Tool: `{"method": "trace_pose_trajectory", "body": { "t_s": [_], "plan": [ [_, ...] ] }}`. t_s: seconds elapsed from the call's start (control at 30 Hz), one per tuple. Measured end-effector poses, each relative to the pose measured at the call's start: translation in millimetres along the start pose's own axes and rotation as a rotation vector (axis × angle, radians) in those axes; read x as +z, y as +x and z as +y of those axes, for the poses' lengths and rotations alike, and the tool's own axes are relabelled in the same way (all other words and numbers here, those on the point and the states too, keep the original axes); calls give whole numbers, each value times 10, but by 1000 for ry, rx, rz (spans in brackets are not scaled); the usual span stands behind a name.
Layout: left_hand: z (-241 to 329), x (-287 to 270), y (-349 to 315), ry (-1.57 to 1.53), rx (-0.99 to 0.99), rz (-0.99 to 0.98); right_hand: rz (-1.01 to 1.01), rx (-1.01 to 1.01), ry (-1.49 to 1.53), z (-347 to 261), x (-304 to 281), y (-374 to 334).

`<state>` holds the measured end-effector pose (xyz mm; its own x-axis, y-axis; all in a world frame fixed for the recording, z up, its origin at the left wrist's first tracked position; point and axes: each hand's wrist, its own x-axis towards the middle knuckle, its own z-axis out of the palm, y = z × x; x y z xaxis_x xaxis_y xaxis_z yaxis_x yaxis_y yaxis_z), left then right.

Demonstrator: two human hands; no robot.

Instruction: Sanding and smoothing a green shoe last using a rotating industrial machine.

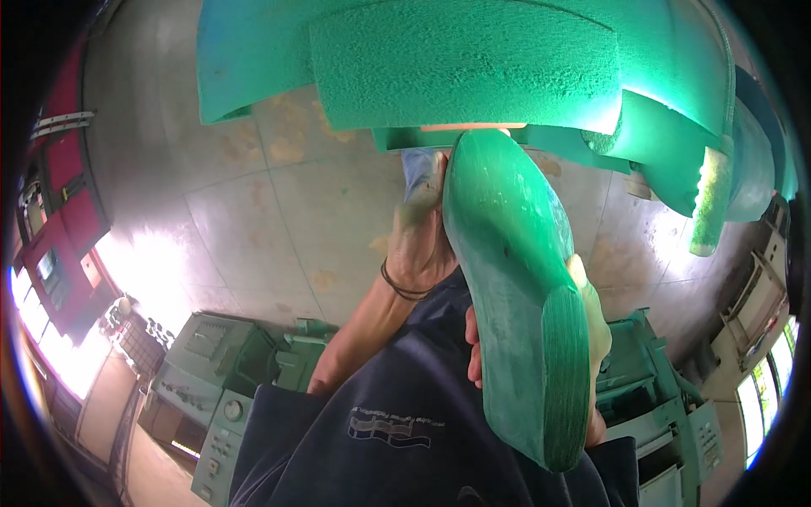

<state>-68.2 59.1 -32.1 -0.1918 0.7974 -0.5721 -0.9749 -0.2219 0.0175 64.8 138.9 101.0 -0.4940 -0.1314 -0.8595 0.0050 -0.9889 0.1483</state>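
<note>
A large green shoe last (515,228), smooth with a streaky cut face at its heel end, lies slantwise before me. Its toe reaches the lower lip of a green machine hood (465,68); whether it touches the orange-brown strip (473,128) there cannot be made out. My left hand (420,241), dark bands at its wrist, grips the last by the toe's left side, fingers partly hidden beneath. Something bluish (416,167) shows at its fingertips. My right hand (596,325) wraps the heel half from the right, with fingertips showing on the far left side.
Green machine cabinets with knobs stand at the lower left (203,372) and lower right (650,397). From the hood's right side a roller-like green cylinder (710,203) hangs down. Stained grey floor tiles (321,211) spread below. Bright windows (769,380) lie at the edges.
</note>
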Motion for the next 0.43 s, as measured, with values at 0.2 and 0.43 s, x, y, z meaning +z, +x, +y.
{"method": "trace_pose_trajectory", "body": {
  "t_s": [0.2, 0.43],
  "plan": [
    [85, -57, 0, -261, -11, -183, -56, -36, -5, -61, 35, 103],
    [50, 13, -36, -172, 22, -197, -114, -35, 16, -76, 5, 35]
  ]
}}
